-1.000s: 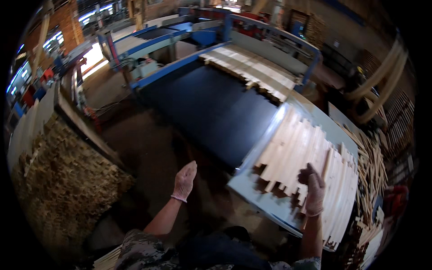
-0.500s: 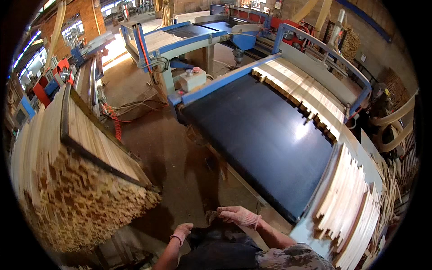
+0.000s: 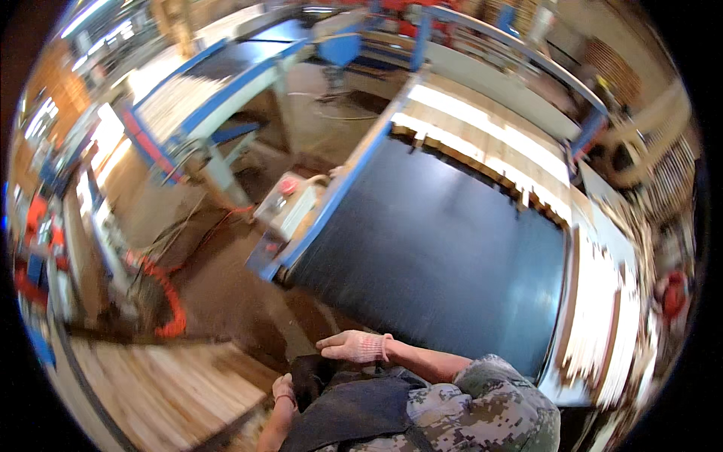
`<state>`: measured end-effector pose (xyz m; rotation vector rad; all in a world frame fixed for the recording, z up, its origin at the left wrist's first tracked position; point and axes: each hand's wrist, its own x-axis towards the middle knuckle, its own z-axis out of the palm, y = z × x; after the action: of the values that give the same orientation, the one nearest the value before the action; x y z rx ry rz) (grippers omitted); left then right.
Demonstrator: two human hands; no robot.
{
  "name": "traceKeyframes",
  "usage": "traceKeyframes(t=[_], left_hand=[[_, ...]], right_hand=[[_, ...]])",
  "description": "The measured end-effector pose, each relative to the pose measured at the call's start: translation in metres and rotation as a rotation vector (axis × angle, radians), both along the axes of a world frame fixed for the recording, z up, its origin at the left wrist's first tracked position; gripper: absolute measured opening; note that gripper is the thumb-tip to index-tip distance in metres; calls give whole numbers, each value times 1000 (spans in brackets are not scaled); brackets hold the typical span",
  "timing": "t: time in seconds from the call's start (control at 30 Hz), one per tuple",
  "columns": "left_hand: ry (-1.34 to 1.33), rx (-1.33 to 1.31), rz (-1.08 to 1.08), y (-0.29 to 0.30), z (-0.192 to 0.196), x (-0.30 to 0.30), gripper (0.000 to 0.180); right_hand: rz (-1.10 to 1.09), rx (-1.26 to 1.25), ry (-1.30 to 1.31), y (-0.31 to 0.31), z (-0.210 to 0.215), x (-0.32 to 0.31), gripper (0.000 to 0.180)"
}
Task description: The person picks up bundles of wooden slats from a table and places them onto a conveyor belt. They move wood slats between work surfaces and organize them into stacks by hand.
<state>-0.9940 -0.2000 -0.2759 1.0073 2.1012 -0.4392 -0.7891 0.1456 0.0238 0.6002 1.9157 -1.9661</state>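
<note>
My right hand (image 3: 352, 346), in a pale knit glove, is held in front of my body near the close edge of a black conveyor belt (image 3: 429, 248). Its fingers stretch to the left, and nothing shows in them. Lower and further left is my gloved left hand (image 3: 283, 389), beside a stack of wooden strips (image 3: 162, 388); its fingers are blurred and partly hidden. A dark apron (image 3: 350, 407) covers my front. Across the belt's far end lies a row of wooden strips (image 3: 482, 154) with uneven ends.
More strips (image 3: 591, 316) lie along the belt's right side. A control box (image 3: 286, 207) with a red button sits at its left corner. An orange coiled hose (image 3: 173, 305) trails over the floor. Another blue-framed conveyor (image 3: 218, 94) stands at the far left.
The view has swung, bringing the belt closer and the strip stack lower in the picture. My right hand has moved up and left in the picture, and my left hand slightly left.
</note>
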Motion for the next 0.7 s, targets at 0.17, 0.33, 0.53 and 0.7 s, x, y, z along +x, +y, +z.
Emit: traceKeyframes(t=[0.17,0.33,0.53,0.7], left_hand=[[-258,301,446,115,3,-125,33],[-287,56,62,205,5,-185,34],[-305,-25,-224,301,-7,-210,35],[-326,-44,-404,324,-8,-157,36]], right_hand=[[-154,95,147,28,13,-22,59],[-689,6,7,13,43,-1,56],[-1300,49,-72,-49,24,47,52],[-1620,163,-43,-91,30,131,52]])
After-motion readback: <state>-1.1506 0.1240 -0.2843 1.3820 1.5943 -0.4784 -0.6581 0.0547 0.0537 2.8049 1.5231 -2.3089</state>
